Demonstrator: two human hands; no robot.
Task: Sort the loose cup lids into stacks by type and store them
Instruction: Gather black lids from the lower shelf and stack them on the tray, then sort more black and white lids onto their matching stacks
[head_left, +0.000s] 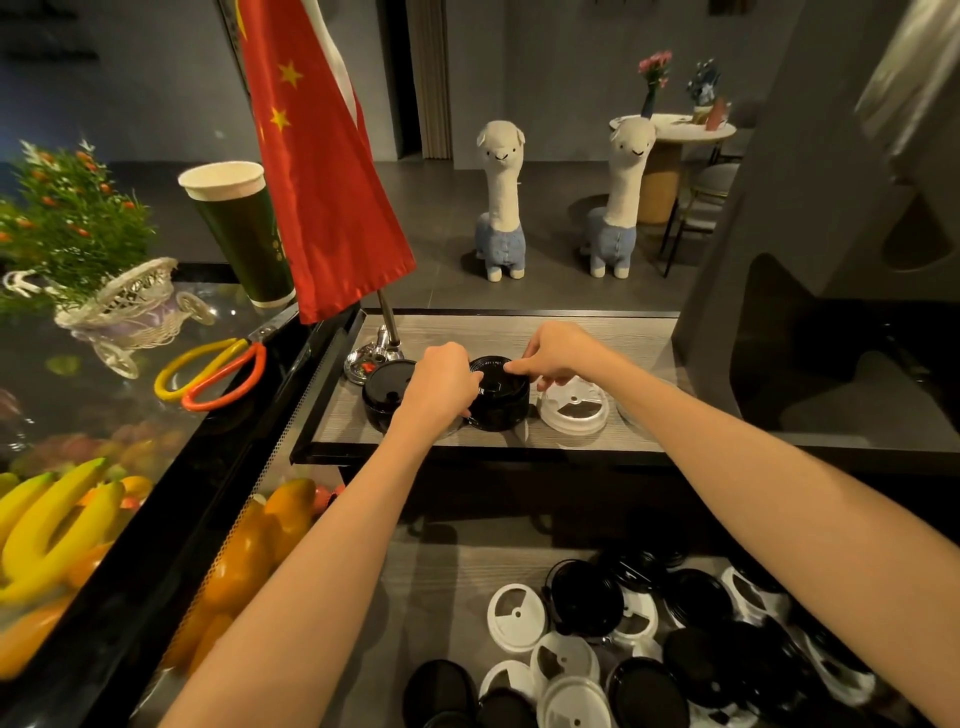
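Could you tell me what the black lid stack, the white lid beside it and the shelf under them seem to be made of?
Black lid stack: likely thin moulded plastic, glossy, with highlights on its top. White lid: probably plastic too, matte, with a translucent rim. Shelf: grey wood-grain surface, perhaps laminate, judging by its streaks. Both hands, left hand and right hand, grip the black stack.

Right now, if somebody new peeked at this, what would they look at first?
Probably the big red flag hanging over the counter, and the two plush alpacas standing on the floor behind it. Then the two hands, left hand and right hand, both gripping a stack of black lids on the shelf, with loose lids piled below.
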